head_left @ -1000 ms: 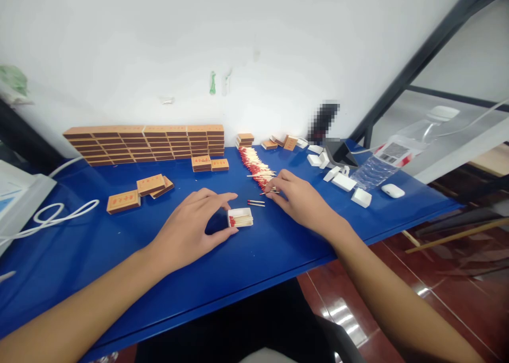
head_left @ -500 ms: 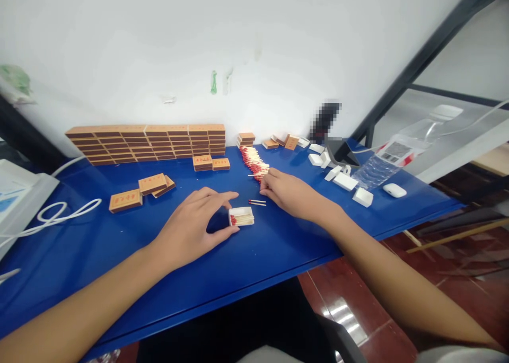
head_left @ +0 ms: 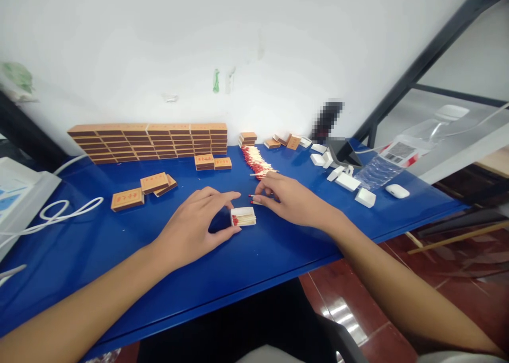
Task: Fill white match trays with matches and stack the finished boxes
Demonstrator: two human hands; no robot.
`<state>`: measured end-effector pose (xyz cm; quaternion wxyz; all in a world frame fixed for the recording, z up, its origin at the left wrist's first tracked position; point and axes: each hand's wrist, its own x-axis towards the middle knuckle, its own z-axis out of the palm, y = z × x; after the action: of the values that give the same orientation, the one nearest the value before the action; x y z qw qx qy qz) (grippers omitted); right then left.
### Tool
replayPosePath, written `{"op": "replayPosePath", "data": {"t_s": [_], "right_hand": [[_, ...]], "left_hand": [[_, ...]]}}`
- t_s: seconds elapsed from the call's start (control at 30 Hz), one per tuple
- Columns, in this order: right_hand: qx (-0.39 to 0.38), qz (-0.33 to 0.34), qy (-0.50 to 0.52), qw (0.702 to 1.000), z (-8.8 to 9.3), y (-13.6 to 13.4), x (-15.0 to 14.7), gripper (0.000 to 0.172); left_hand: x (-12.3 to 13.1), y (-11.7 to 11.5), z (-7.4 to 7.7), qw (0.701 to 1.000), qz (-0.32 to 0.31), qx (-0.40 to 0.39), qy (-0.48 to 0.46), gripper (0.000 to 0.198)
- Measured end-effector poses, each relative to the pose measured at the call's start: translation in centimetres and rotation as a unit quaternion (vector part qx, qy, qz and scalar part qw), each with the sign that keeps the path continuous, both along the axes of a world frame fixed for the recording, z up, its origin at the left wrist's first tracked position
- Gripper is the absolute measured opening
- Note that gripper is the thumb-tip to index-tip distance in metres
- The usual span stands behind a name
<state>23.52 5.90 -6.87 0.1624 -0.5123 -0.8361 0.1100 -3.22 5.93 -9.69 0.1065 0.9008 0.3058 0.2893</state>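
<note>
A small white matchbox tray (head_left: pixel 249 211) lies on the blue table, with several red-headed matches (head_left: pixel 245 220) inside. My left hand (head_left: pixel 196 217) steadies the tray at its left end, thumb at the near corner and fingers at the far side. Just right of the tray, my right hand (head_left: pixel 284 196) has its thumb and fingertips on two loose matches (head_left: pixel 252 202), whose red heads point left; the fingers partly cover their sticks. Behind that hand stretches a long heap of matches (head_left: pixel 254 159), red heads mostly to the left.
Closed matchboxes form a stacked wall (head_left: pixel 147 142) at the back left, with loose matchboxes (head_left: pixel 127 199) in front. White empty trays (head_left: pixel 347 182), a plastic bottle (head_left: pixel 382 161) and a white earphone case (head_left: pixel 397 191) lie right. A white cable (head_left: pixel 71 206) curls at left.
My right hand has moved from the match heap toward me, onto the two loose matches, which have shifted slightly. My left hand stays at the tray.
</note>
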Motion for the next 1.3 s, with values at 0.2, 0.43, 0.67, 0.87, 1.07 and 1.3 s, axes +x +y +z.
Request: {"op": "replayPosePath", "data": {"t_s": [0.2,0.43,0.67,0.87,1.07,1.3], "right_hand": [[-0.019,-0.003,0.014,1.000,-0.3,-0.6,0.9,0.010],[-0.005,-0.028,0.009,1.000,-0.6,-1.3,1.9,0.012],[-0.033,-0.038,-0.020,0.999,-0.6,-1.9,3.0,0.012],[-0.023,-0.056,-0.020,0.998,-0.6,-1.8,1.9,0.015],[-0.015,-0.041,-0.009,0.999,-0.3,-2.2,0.9,0.013],[-0.019,-0.017,0.002,1.000,-0.6,-3.1,0.3,0.020]], "left_hand": [[0.0,0.0,0.0,1.000,0.004,0.004,0.002,0.057],[0.1,0.0,0.1,1.000,0.000,0.006,-0.002,0.055],[0.0,0.0,0.2,1.000,0.004,-0.002,0.000,0.057],[0.0,0.0,0.2,1.000,0.002,0.003,0.001,0.057],[0.0,0.1,0.0,1.000,-0.005,0.022,0.001,0.059],[-0.1,0.0,0.1,1.000,0.003,0.024,0.001,0.058]]}}
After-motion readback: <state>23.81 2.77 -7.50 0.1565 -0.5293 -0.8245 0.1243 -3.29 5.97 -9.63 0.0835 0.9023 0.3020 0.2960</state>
